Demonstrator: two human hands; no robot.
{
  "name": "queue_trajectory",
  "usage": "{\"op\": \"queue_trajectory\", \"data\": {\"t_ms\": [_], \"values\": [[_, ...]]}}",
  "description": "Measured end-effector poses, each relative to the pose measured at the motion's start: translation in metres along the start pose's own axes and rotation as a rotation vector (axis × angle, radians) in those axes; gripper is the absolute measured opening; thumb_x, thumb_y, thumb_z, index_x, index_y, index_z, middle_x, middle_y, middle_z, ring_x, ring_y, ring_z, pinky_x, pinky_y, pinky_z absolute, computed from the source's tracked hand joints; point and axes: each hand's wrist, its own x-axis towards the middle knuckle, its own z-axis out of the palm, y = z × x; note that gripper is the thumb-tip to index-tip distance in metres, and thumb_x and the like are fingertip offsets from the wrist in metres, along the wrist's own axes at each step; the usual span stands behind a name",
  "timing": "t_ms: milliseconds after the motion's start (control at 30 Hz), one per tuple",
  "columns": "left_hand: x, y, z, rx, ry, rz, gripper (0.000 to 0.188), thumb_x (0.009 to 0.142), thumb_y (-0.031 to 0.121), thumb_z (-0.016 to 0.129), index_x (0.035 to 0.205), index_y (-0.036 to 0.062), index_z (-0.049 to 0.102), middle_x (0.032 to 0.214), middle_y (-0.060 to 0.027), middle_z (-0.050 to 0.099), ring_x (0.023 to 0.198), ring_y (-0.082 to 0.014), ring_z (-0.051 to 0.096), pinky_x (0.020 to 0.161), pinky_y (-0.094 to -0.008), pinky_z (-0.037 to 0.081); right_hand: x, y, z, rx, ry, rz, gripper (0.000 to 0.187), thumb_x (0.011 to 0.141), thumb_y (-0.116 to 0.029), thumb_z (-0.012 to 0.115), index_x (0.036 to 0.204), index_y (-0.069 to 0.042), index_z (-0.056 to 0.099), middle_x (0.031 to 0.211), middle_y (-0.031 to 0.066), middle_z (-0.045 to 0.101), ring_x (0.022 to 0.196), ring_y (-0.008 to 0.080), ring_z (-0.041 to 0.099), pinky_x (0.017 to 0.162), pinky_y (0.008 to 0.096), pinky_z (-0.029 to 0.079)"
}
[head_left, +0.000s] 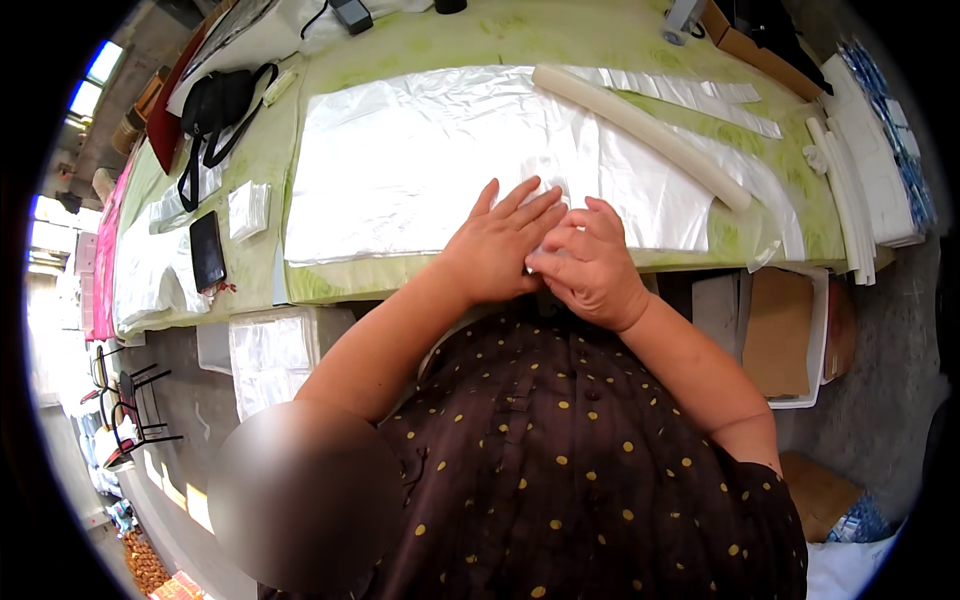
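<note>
1 left hand [505, 248], splayed; 1 right hand [592, 262], curled, contents unclear; apparent step: fingerwork at white sheeting [400, 165], next probably needing hands parted.

pale bit [531, 263] between hands [595, 265] indistinct, lower-left patch [305, 495] blurred

Our left hand [500, 246] is back upward, fingers spread; just beside it, our right hand [597, 266] curls its fingers inward. Whether they touch, we cannot tell. Behind them, our bare left forearm [385, 335] and right forearm [695, 368] converge.
</note>
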Motion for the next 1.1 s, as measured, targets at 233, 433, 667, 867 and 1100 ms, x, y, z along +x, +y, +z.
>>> {"op": "queue_trajectory", "data": {"t_ms": [233, 433, 667, 867, 1100], "values": [[-0.005, -0.002, 0.001, -0.035, 0.019, 0.009, 0.069, 0.079, 0.033, 0.077, 0.143, 0.0135, 0.056, 0.163, -0.0071, 0.039, 0.153, -0.0306, 0.030, 0.122, -0.0607, 0.022, -0.001, -0.007, -0.016, 0.091, -0.135, 0.223, 0.066, 0.070, -0.025, 0.087, 0.131, -0.019, 0.062, 0.123, 0.0016, 0.063, 0.126, 0.0293, 0.051, 0.116, 0.0580, 0.029], [-0.004, 0.002, -0.001, -0.135, 0.182, -0.121, 0.055, 0.082, 0.020, 0.072, 0.135, 0.0119, 0.061, 0.145, -0.0091, 0.055, 0.136, -0.0314, 0.048, 0.120, -0.0571, 0.028, -0.011, 0.012, -0.019, 0.027, -0.231, 0.363, 0.063, 0.066, -0.006, 0.075, 0.127, -0.014, 0.062, 0.125, 0.0042, 0.064, 0.123, 0.0319, 0.054, 0.115, 0.0583, 0.029], [-0.006, -0.006, 0.004, -0.230, 0.331, -0.200, 0.024, 0.084, 0.010, 0.070, 0.107, 0.0069, 0.067, 0.112, -0.0088, 0.069, 0.112, -0.0316, 0.062, 0.110, -0.0514, 0.040, 0.006, 0.028, -0.020, 0.079, -0.212, 0.358, 0.039, 0.069, -0.009, 0.076, 0.107, -0.013, 0.069, 0.091, 0.0018, 0.071, 0.095, 0.0276, 0.061, 0.092, 0.0462, 0.041], [-0.002, -0.010, 0.011, -0.307, 0.438, -0.249, 0.008, 0.089, 0.011, 0.067, 0.090, 0.0035, 0.070, 0.104, -0.0097, 0.070, 0.104, -0.0326, 0.063, 0.099, -0.0487, 0.045, 0.026, 0.038, -0.005, 0.137, -0.143, 0.613, 0.036, 0.079, -0.015, 0.074, 0.112, -0.004, 0.066, 0.079, 0.0063, 0.073, 0.073, 0.0301, 0.068, 0.079, 0.0427, 0.049], [0.004, -0.008, 0.010, -0.132, 0.475, -0.378, 0.015, 0.091, 0.018, 0.066, 0.088, 0.0050, 0.071, 0.103, -0.0084, 0.067, 0.102, -0.0335, 0.060, 0.095, -0.0451, 0.045, 0.040, 0.038, 0.006, 0.089, -0.134, 0.832, 0.038, 0.085, -0.017, 0.070, 0.118, -0.002, 0.059, 0.081, 0.0075, 0.074, 0.078, 0.0288, 0.070, 0.082, 0.0419, 0.050]]}}
